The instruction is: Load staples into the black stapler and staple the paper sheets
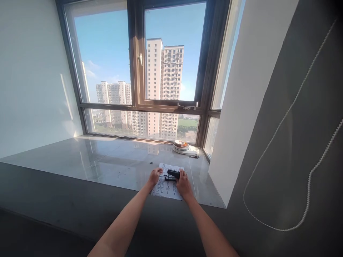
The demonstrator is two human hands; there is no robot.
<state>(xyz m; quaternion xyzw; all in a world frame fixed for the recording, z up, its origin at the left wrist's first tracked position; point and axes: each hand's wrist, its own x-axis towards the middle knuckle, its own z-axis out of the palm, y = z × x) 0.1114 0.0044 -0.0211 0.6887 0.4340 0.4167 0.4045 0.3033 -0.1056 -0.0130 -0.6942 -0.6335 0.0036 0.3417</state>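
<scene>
A black stapler (173, 174), its top lifted away from its base, is held over the printed sheets of paper (167, 191). My right hand (184, 184) is closed around its right end, fingers over the black top. At its left end, my left hand (154, 177) is closed, with the fingers pinched by the metal tray between the top and the base. Exactly what those fingertips grip is too small to make out. A little beyond my left hand, small dark pieces (151, 163), perhaps staple strips, lie on the grey sill.
Stacked white plates or lids (184, 149) with an orange-brown piece stand at the back right of the tiled sill (112, 157). Dark keys or a similar small item (194, 156) lie beside them. A beaded blind cord (281, 123) hangs at right. Brown-framed windows (139, 107) rise behind.
</scene>
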